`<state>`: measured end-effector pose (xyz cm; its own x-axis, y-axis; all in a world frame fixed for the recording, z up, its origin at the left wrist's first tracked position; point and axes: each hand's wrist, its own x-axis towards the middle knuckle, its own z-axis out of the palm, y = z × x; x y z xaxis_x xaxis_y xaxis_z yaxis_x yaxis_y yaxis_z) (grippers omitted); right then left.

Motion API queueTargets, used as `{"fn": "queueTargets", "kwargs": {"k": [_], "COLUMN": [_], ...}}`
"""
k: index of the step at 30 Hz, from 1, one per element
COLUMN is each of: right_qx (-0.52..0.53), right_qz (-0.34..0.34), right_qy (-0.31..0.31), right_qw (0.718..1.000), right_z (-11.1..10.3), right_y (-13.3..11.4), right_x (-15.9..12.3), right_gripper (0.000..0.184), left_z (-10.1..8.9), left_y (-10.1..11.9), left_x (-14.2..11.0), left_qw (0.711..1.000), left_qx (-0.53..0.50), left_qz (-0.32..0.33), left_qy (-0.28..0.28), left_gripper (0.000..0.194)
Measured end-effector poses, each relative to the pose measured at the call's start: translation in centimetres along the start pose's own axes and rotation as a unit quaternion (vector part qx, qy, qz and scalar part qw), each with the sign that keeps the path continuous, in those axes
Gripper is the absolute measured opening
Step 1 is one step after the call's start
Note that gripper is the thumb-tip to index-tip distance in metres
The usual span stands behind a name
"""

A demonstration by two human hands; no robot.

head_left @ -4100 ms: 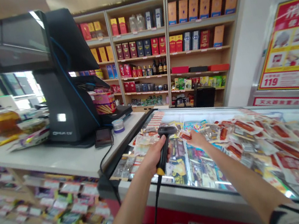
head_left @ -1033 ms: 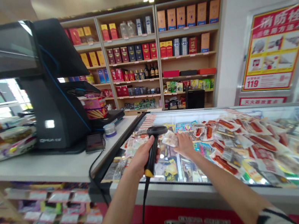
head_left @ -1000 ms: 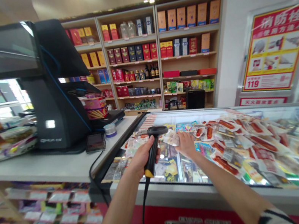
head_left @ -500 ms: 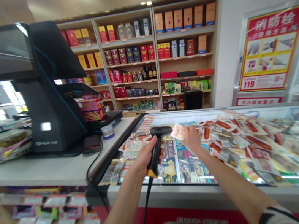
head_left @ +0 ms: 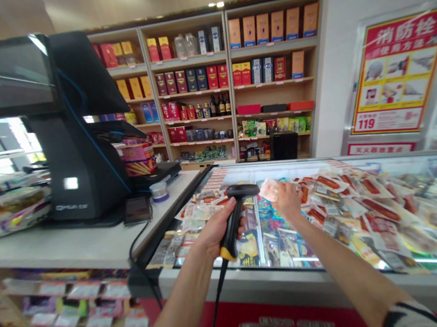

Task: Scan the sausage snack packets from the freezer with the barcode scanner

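"What does each hand have?"

"The left hand (head_left: 218,230) wraps the handle of a black scanner (head_left: 234,221), so that grip is full. The right hand (head_left: 288,202) pinches a small pale packet (head_left: 268,190) by its right side; its grip is narrow, fingers curled over the wrapper"

"So where exactly is the packet?"

"Over the display freezer (head_left: 290,280), left of the right hand's fingers and just right of the scanner's head. It looks lifted clear of the surface, though I can't say how far"

"And how do scanner and packet lie to each other?"

"The handle slants from lower left to upper right. The head sits across its top, almost level, its right end towards the packet. They look very close from here; whether one is farther off in depth, I can't tell"

"What about the packet's long axis?"

"Can't call it, the fingers cover part"

"Which hand is nearer to it?"

"The right, since it touches it; the left has the scanner's head in between"

"Anything close by?"

"Sausage packs (head_left: 379,208) heaped on the freezer to the right, a cord (head_left: 221,281) hanging from the scanner's handle, and off to the left the table (head_left: 102,246) with the black register (head_left: 78,160) on it"
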<state>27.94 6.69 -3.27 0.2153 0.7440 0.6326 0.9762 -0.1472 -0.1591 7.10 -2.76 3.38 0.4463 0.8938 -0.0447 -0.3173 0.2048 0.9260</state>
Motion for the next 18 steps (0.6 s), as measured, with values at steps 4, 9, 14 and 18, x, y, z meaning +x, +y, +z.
{"fn": "queueTargets", "kwargs": {"k": [4, 9, 14, 18], "right_qx": [-0.021, -0.004, 0.128, 0.176], "right_qz": [0.033, -0.026, -0.193, -0.240], "right_qy": [-0.015, -0.009, -0.139, -0.197], "right_qw": [0.999, 1.000, 0.963, 0.934], "right_z": [0.1, 0.5, 2.5, 3.6], "right_y": [1.6, -0.2, -8.6, -13.9], "right_x": [1.2, 1.9, 0.2, -0.8], "right_gripper": [0.057, 0.044, 0.034, 0.037], "left_z": [-1.7, -5.2, -7.3, -7.6], "left_y": [0.9, 2.3, 2.3, 2.0], "left_x": [-0.3, -1.8, -3.4, -3.9], "left_qw": [0.999, 0.985, 0.981, 0.982], "left_qx": [-0.010, -0.024, -0.024, -0.011], "left_qz": [0.011, 0.059, 0.061, 0.056], "left_qy": [0.043, 0.159, 0.181, 0.182], "left_gripper": [0.033, 0.032, 0.034, 0.034]}}
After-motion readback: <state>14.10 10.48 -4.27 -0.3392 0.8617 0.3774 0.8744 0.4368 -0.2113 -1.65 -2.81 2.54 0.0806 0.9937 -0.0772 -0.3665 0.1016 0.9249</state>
